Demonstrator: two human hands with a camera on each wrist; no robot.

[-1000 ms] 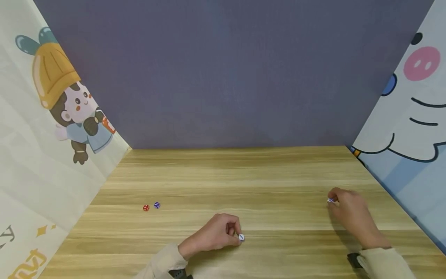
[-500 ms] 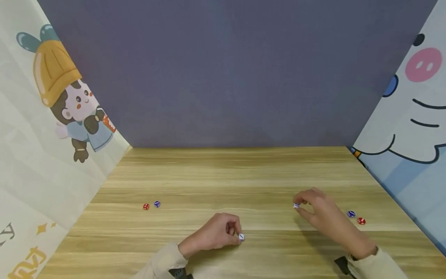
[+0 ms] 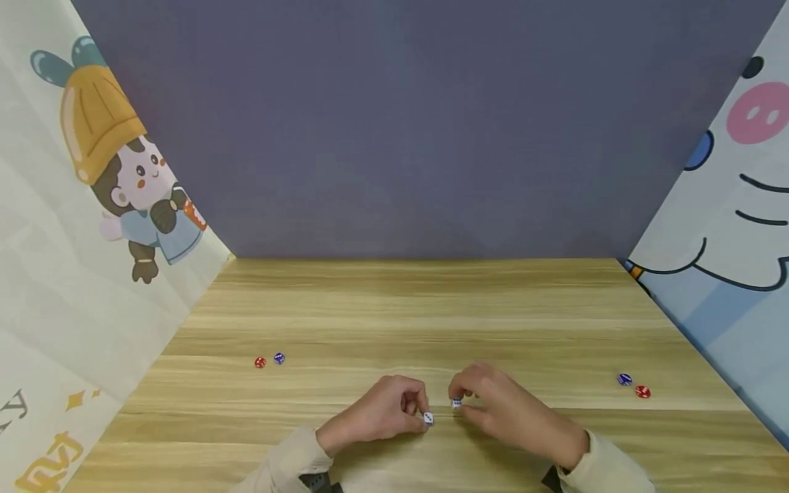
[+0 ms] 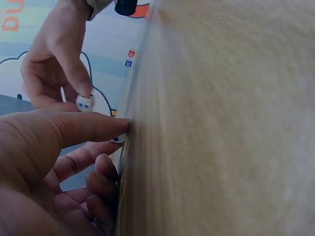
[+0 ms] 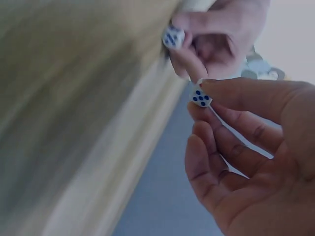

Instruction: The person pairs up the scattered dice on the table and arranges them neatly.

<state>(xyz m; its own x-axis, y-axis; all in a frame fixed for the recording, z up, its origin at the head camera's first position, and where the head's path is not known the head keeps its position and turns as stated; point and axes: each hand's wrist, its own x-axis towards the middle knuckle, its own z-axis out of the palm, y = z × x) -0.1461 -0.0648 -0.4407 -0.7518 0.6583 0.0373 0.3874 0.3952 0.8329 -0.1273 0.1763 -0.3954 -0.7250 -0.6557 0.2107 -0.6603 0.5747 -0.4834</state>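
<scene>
On the near middle of the wooden table, my left hand (image 3: 382,414) pinches a white die (image 3: 428,418) with dark pips between thumb and forefinger. A second white die (image 3: 457,403) is pinched in my right hand (image 3: 508,414), just right of the first and slightly apart from it. In the right wrist view, the right-hand die (image 5: 201,99) turns a face of several blue pips to the camera, with the left-hand die (image 5: 173,37) beyond it. The left wrist view shows the left-hand die (image 4: 118,138) mostly covered by fingers, close to the tabletop.
A red die (image 3: 260,362) and a blue die (image 3: 279,358) lie on the left of the table (image 3: 394,308). Another blue die (image 3: 624,379) and red die (image 3: 643,392) lie on the right. A dark grey panel (image 3: 394,137) stands along the back edge.
My right hand has carried its white die leftward from the right side to beside the left hand, uncovering the blue and red dice there. The left hand has stayed in place.
</scene>
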